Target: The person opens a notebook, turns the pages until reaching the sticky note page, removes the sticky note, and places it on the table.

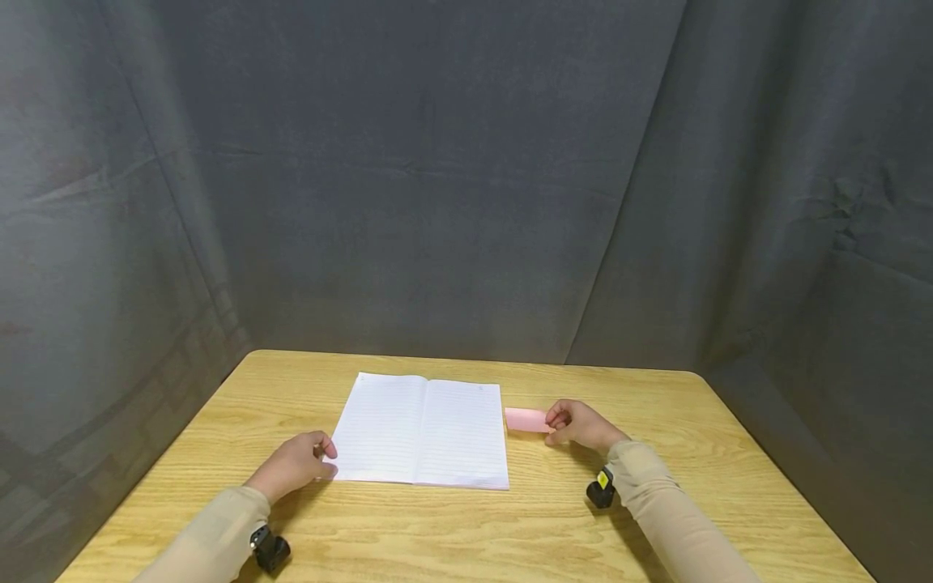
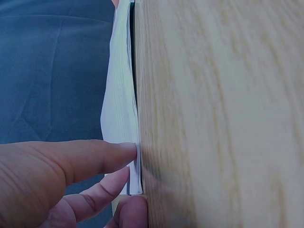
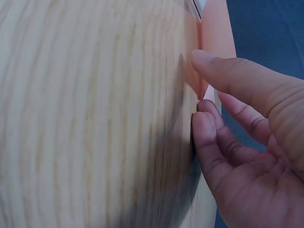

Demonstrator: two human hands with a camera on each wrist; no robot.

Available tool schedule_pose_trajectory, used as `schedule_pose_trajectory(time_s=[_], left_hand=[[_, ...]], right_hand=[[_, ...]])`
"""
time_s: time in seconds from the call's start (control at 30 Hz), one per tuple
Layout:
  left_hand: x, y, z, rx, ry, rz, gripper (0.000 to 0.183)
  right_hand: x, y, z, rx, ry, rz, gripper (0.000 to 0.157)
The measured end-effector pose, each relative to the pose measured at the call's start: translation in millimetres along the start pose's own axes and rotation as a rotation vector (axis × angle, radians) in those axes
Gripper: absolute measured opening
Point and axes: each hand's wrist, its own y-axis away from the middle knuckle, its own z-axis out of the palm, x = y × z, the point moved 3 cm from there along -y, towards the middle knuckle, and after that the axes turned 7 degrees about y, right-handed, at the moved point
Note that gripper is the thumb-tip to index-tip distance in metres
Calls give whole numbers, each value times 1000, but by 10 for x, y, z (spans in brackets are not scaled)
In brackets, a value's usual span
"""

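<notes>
An open notebook (image 1: 462,437) with lined white pages lies flat on the table. My left hand (image 1: 295,465) is at its lower left corner; in the left wrist view the thumb (image 2: 102,156) touches the near page edge and a finger rests on the paper. Just right of the notebook is a pink slip of paper (image 1: 525,419). My right hand (image 1: 581,425) pinches the slip's right end; the right wrist view shows the thumb (image 3: 237,78) against the pink paper (image 3: 217,33), with fingertips curled near the tabletop. Part of the slip is hidden by that hand.
The light wooden table (image 1: 408,534) has rounded far corners. Dark grey cloth (image 1: 430,202) hangs behind it and along both sides. A small black camera sits on each wrist, over beige sleeves.
</notes>
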Motion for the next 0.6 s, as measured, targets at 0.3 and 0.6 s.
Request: schedule_pose_trajectory(time_s=[0.3, 0.6], left_hand=[[2, -6, -4, -1, -20, -1, 21], [-9, -11, 0, -3, -24, -4, 20]], right_hand=[[24, -10, -6, -6, 9, 6, 39], [-27, 16, -9, -27, -7, -12, 39]])
